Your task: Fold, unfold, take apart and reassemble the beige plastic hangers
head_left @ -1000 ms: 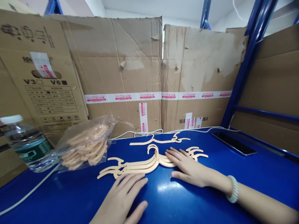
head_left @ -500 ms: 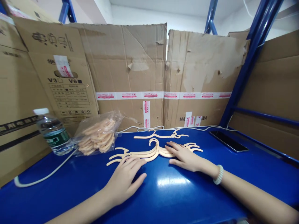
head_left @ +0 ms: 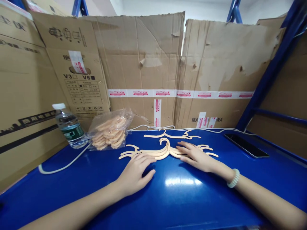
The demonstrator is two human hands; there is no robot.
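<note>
Resting left hand, right hand on hangers | carton: V3, V6

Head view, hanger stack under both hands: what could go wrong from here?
1. The hanger stack lies fanned out on the glossy blue shelf. The left hand and right hand rest flat and open on it, gripping nothing, so pieces may slide apart.
2. The single hanger lies just behind and could snag on the stack's hooks.
</note>
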